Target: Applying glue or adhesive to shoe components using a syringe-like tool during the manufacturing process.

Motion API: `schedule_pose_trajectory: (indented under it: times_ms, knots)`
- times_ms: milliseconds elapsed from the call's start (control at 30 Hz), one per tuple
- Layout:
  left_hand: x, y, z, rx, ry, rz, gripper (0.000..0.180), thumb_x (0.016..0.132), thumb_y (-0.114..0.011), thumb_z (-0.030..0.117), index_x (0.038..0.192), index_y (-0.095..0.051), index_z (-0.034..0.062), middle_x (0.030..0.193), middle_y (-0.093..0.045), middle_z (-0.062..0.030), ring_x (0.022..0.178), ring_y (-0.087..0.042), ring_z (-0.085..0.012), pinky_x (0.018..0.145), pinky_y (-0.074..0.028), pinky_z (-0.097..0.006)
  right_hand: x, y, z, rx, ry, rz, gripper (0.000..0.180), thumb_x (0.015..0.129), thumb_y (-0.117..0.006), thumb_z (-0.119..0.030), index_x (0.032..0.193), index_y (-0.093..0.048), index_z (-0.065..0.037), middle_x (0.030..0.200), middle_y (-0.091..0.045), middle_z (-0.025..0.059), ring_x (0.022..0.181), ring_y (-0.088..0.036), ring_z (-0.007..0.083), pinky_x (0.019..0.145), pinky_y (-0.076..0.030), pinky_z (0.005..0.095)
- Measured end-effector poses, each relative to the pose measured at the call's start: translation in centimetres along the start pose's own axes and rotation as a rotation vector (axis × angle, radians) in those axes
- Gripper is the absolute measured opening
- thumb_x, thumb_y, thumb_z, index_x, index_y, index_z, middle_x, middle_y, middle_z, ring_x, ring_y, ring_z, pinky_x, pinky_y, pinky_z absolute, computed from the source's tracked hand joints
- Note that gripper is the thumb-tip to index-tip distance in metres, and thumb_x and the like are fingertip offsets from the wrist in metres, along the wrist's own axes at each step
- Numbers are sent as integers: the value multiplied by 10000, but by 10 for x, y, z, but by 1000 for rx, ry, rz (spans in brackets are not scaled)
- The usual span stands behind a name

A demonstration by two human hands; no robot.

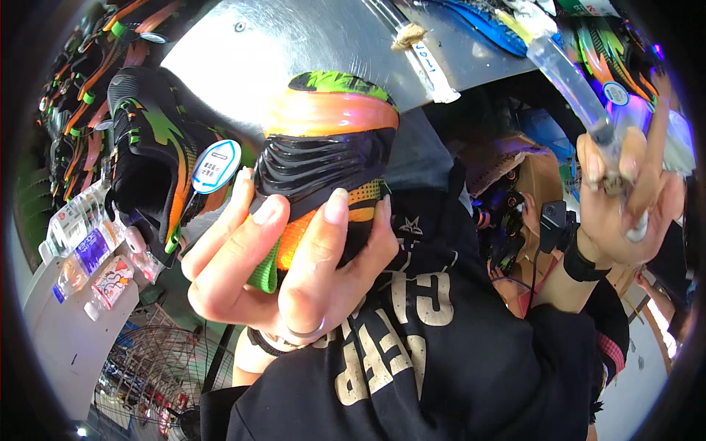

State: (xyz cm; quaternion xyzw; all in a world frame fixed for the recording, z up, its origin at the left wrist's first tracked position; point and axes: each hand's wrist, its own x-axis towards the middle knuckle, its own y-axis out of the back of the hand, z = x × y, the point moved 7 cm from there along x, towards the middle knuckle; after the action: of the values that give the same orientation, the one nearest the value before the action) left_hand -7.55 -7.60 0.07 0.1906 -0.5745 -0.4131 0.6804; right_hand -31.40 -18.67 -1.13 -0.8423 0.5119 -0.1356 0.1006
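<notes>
- Head view: left hand wrapped around a black and orange shoe, raised before a metal table.
- Right hand closed on a clear tube, well apart from shoe.
- More shoes lying at left.

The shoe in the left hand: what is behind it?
Behind the shoe held by the left hand is a shiny metal table, with another shoe beside it. The part of the table directly behind is covered.
</notes>
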Motion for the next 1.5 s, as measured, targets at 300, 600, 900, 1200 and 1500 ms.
schedule_pose_trajectory:
  times_ms: [300, 600, 900, 1200, 1500]
  knots:
    - [-17, 5, -32, -253, 177, 21, 802, 606, -877, 155, 1296, -471, 98, 1293, -423, -221, 1163, -506, -391, 969, -446, -458, 45, 35, 28, -366, 116, 48, 540, 1059, -217, -298, 715, -505, 2, 1122, -590, 287, 942, -578, 273, 869, -412, 353]
    - [1, 17, -42, -379, 150, -79, 915, 603, -863, 96, 1341, -327, 42, 1291, -515, -245, 1143, -560, -312, 970, -485, -418, 50, 29, 40, -538, 79, 134, 556, 1075, -198, -304, 738, -508, 11, 1083, -601, 223, 910, -560, 232, 918, -420, 364]
    - [49, 75, 45, -413, -472, -13, 465, 739, -738, 409, 1153, -532, 357, 1261, -479, -116, 1118, -538, -434, 914, -506, -600, 35, 26, 29, -613, 6, 286, 571, 1070, -251, -341, 785, -592, 17, 946, -643, 99, 709, -505, 94, 688, -383, 246]
    - [36, 55, 38, -7, -881, 55, 330, 916, -483, 545, 1171, -581, 359, 1205, -607, 148, 952, -661, -206, 783, -540, -373, 41, 4, 25, -689, -42, 260, 654, 1071, -246, -360, 683, -593, 36, 985, -644, 126, 769, -548, 144, 801, -415, 298]
    - [43, 67, 27, 0, -927, 10, 292, 874, -547, 551, 1162, -545, 502, 1202, -620, 157, 1054, -516, -256, 848, -394, -335, 44, -5, 19, -710, -28, 232, 666, 1065, -244, -379, 668, -580, 38, 1007, -640, 146, 838, -541, 167, 796, -398, 302]
